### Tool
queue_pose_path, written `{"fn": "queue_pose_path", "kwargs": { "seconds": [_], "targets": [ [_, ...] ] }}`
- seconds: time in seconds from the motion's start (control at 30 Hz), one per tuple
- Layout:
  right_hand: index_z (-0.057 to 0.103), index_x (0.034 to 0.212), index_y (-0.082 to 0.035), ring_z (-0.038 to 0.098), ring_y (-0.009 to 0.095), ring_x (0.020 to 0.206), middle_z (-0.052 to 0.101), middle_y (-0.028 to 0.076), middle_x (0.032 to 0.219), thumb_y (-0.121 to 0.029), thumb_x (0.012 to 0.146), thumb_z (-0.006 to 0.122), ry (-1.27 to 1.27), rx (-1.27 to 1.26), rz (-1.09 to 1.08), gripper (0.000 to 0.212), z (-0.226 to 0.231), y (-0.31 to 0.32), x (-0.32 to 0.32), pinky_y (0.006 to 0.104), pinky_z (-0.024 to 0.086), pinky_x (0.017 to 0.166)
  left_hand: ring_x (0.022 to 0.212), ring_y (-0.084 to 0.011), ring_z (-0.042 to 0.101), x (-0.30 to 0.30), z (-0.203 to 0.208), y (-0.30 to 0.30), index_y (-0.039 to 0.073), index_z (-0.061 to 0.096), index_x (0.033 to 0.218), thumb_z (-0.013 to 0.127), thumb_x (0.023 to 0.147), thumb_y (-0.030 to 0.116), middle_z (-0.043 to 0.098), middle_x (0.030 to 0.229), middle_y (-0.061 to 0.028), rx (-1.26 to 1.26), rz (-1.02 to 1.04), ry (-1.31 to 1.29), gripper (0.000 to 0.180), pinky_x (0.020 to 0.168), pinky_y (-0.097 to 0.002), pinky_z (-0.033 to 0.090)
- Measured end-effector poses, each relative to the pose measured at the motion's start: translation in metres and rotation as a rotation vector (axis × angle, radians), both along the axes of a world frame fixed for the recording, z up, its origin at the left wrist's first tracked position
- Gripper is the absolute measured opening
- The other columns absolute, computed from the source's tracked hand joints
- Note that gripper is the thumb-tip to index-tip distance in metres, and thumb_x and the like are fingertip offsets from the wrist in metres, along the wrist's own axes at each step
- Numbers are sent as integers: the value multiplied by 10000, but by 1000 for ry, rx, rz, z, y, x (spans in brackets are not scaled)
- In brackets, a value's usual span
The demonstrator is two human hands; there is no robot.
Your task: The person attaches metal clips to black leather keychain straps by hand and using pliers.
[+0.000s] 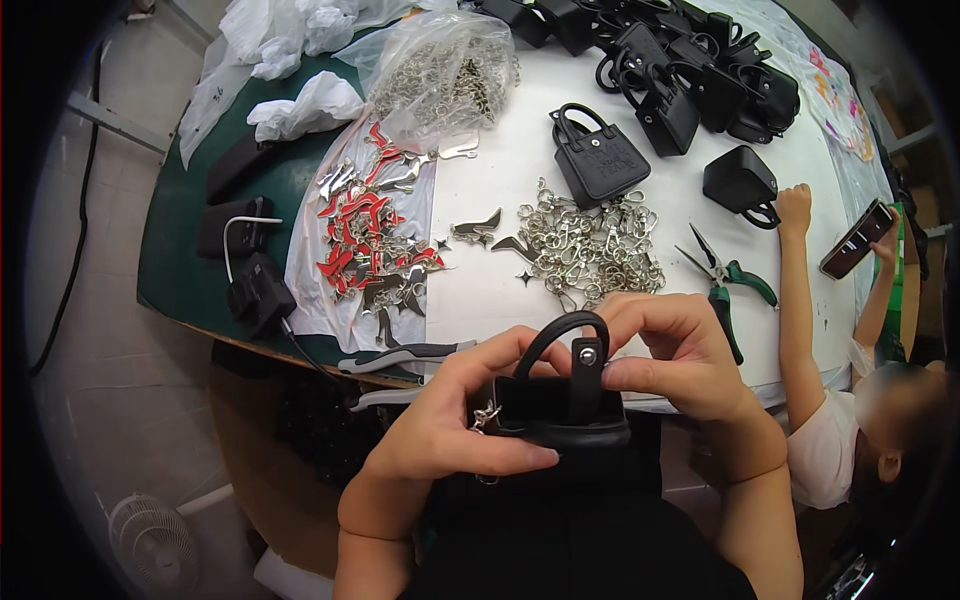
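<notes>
A small black mini handbag (562,432) is held in front of my body, its top opening facing up. My left hand (465,415) grips its left side, thumb along the near rim. My right hand (670,350) is closed at its right far edge, thumb beside the closing strap (586,382) with a silver snap. The bag's round handle (560,330) stands up. A short silver chain (485,415) hangs at the left side by my left fingers. Beyond my hands lies a pile of silver clasps and key rings (595,245). My right fingertips are partly hidden behind the bag.
Red and silver shoe-shaped charms (370,230) lie on white plastic, near a bag of chains (440,80). Green-handled pliers (728,280) lie right; grey-handled pliers (400,357) sit at the front edge. Black handbags (690,70) pile up behind. Another person's arm (800,300) rests at right.
</notes>
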State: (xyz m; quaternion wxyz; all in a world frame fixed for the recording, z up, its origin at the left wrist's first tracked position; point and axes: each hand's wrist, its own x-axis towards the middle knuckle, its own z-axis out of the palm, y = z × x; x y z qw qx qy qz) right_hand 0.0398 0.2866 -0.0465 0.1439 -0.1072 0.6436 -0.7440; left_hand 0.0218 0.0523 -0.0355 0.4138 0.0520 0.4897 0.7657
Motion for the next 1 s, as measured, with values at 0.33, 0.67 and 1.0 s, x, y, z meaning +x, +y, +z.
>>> {"fn": "queue_pose_path", "kwargs": {
  "seconds": [0.33, 0.67, 1.0],
  "targets": [
    [717, 968, 26, 633, 143, 869, 698, 84, 920, -48, 902, 711, -94, -72, 21, 100, 8, -3, 4, 290, 482, 817, 1093, -157, 636, 9, -11, -16, -23, 634, 1237, 779, 677, -8, 685, 1167, -89, 115, 45, -41, 578, 990, -294, 466],
    [642, 1170, 27, 582, 141, 1015, 642, 84, 1125, -120, 1020, 546, -48, -130, 58, 231, -29, -13, 7, 298, 459, 922, 906, -244, 736, 11, 18, -9, -21, 685, 1149, 835, 658, 49, 736, 1028, -166, -462, 138, 816, 517, 814, -311, 564],
    [692, 1129, -1, 633, 116, 877, 677, 66, 1056, -44, 935, 660, -126, 0, 204, 201, -4, -7, 6, 270, 509, 765, 997, -287, 700, 17, 10, -42, -16, 725, 1045, 788, 571, 20, 712, 1050, -182, -381, 251, 800, 479, 915, -346, 528]
  ]
}}
